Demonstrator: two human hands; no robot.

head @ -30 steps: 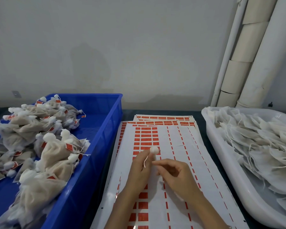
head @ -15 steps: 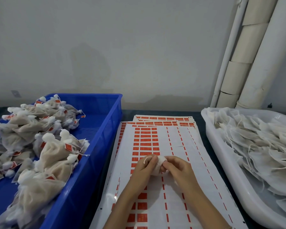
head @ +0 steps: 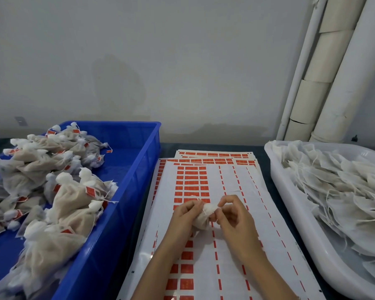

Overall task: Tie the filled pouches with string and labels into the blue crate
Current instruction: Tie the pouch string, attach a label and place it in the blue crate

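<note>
1 blue crate (head: 126,174) on the left w/ a heap of tied pouches (head: 72,198), too many to count; 1 white tray (head: 290,204) on the right w/ flat pouches (head: 344,191); at least 3 label sheets (head: 232,182) btwn them. 1 pouch (head: 204,215) is held over the sheets: left hand (head: 185,215) fingers curl round its body, right hand (head: 234,219) pinches its gathered neck.

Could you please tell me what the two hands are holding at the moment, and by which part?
One filled pouch, held over the label sheets: the left hand grips its body, the right hand pinches its gathered top.
</note>
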